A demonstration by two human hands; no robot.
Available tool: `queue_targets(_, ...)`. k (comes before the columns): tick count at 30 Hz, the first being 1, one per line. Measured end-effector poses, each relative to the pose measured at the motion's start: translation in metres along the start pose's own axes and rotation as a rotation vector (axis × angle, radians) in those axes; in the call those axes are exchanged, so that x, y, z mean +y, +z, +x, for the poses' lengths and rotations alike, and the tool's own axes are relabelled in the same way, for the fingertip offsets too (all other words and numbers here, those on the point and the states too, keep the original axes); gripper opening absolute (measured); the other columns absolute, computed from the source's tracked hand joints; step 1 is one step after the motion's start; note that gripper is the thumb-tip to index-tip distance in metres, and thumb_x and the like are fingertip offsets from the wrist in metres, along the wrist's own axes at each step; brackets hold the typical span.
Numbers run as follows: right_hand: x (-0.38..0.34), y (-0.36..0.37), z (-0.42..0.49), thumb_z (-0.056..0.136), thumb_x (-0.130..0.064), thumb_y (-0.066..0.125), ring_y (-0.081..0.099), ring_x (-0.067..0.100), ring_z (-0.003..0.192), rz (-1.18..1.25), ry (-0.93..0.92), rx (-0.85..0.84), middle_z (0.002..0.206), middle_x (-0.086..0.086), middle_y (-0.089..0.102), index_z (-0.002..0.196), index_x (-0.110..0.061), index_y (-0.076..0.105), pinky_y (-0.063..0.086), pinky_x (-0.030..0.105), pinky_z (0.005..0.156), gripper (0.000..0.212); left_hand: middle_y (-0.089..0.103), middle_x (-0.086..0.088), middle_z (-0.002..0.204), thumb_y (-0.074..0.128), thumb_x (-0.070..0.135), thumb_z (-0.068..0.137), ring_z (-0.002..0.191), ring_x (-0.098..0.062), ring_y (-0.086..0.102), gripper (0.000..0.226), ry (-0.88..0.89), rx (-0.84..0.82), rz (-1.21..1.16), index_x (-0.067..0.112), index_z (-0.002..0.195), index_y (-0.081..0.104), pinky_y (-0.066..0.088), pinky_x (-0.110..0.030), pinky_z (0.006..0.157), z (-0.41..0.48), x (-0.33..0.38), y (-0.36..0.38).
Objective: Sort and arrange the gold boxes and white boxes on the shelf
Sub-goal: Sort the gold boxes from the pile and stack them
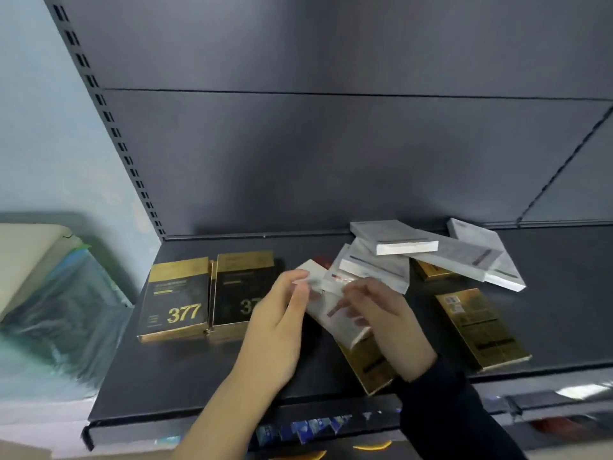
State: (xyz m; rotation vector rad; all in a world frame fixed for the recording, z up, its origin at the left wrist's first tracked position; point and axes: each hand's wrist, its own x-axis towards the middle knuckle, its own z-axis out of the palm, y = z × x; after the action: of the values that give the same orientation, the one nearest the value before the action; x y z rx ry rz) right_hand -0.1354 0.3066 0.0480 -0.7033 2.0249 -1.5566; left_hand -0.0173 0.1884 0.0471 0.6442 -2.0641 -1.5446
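Observation:
Two black-and-gold boxes marked 377 lie side by side at the left of the dark shelf. Both hands hold one white box over the shelf's middle: my left hand pinches its left end, my right hand grips its right side. A gold box lies under my right hand, and another gold box lies face down at the right. Several white boxes sit in a loose pile at the back, partly covering a further gold box.
The shelf's slotted upright and grey back panel rise behind. Plastic-wrapped goods stand to the left beyond the shelf. A lower shelf with blue packets shows below the front edge.

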Motion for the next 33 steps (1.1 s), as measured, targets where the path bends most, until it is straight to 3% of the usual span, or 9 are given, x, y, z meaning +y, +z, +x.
queue_targets(4,0.018,-0.033,-0.009,0.096,-0.025,0.051,0.065,0.013,0.077,0.028,0.121,0.205,0.08,0.006,0.069,0.082,-0.009,0.066,0.048,0.028,0.07,0.026,0.068,0.012,0.106,0.03,0.054,0.094,0.099,0.004,0.061,0.041,-0.073,-0.149,-0.014,0.032,0.112,0.059,0.046,-0.014,0.083,-0.009,-0.004,0.036)
queue_targets(7,0.029,-0.04,-0.015,0.097,-0.029,0.05,0.06,0.003,0.063,-0.039,0.157,0.257,0.066,-0.005,0.06,0.077,-0.013,0.06,0.04,0.024,0.062,0.027,0.068,0.003,0.094,0.024,0.055,0.097,0.084,-0.003,0.064,0.042,-0.12,-0.165,0.129,0.029,0.104,0.056,0.048,-0.019,0.069,-0.015,-0.005,0.053)
queue_targets(9,0.039,-0.04,-0.018,0.096,-0.037,0.049,0.06,0.01,0.072,-0.08,0.233,0.233,0.076,-0.003,0.06,0.083,-0.017,0.059,0.04,0.026,0.063,0.026,0.064,0.002,0.09,0.025,0.053,0.098,0.079,-0.003,0.06,0.039,-0.138,-0.167,0.193,0.026,0.095,0.054,0.044,-0.014,0.063,-0.019,-0.006,0.059)
queue_targets(12,0.052,-0.036,-0.024,0.096,-0.046,0.045,0.06,0.013,0.088,-0.143,0.336,0.139,0.098,0.003,0.062,0.101,-0.022,0.057,0.043,0.027,0.071,0.028,0.052,0.009,0.102,0.029,0.054,0.097,0.089,0.001,0.053,0.037,-0.145,-0.166,0.228,0.026,0.101,0.052,0.037,-0.01,0.066,-0.022,-0.012,0.066)
queue_targets(17,0.048,-0.031,-0.029,0.098,-0.039,0.045,0.06,0.013,0.091,-0.072,0.367,0.153,0.1,0.002,0.062,0.108,-0.019,0.057,0.043,0.025,0.071,0.025,0.043,0.006,0.103,0.034,0.049,0.097,0.09,0.001,0.048,0.029,-0.206,-0.145,0.078,0.024,0.093,0.046,0.034,-0.012,0.067,-0.027,-0.012,0.076)
queue_targets(22,0.054,-0.039,-0.035,0.094,-0.034,0.052,0.06,0.021,0.095,-0.065,0.412,0.193,0.103,0.005,0.06,0.109,-0.02,0.055,0.052,0.043,0.09,0.021,0.04,0.005,0.099,0.041,0.038,0.099,0.09,0.009,0.041,0.019,-0.19,-0.108,-0.043,0.026,0.086,0.044,0.035,-0.012,0.073,-0.032,-0.012,0.088)
queue_targets(27,0.063,-0.049,-0.046,0.096,-0.023,0.052,0.063,0.019,0.091,-0.073,0.451,0.214,0.105,0.006,0.061,0.125,-0.014,0.05,0.053,0.029,0.074,0.031,0.034,0.005,0.089,0.04,0.031,0.102,0.08,-0.001,0.039,0.019,-0.154,-0.181,-0.052,0.025,0.083,0.038,0.039,-0.005,0.07,-0.033,0.003,0.097)
queue_targets(30,0.06,-0.066,-0.055,0.096,-0.015,0.052,0.062,0.018,0.089,-0.089,0.405,0.263,0.101,0.003,0.062,0.126,-0.015,0.05,0.053,0.029,0.072,0.03,0.041,-0.001,0.091,0.042,0.043,0.097,0.084,-0.01,0.044,0.025,-0.173,-0.242,-0.124,0.023,0.083,0.041,0.044,-0.016,0.076,-0.029,0.008,0.099)
queue_targets(33,0.057,-0.084,-0.065,0.093,-0.009,0.055,0.062,0.023,0.094,-0.075,0.4,0.339,0.103,0.005,0.062,0.128,-0.014,0.047,0.054,0.043,0.084,0.036,0.056,-0.012,0.099,0.048,0.057,0.077,0.096,-0.025,0.059,0.032,-0.2,-0.329,-0.161,0.025,0.082,0.048,0.053,-0.043,0.089,-0.023,0.009,0.103)
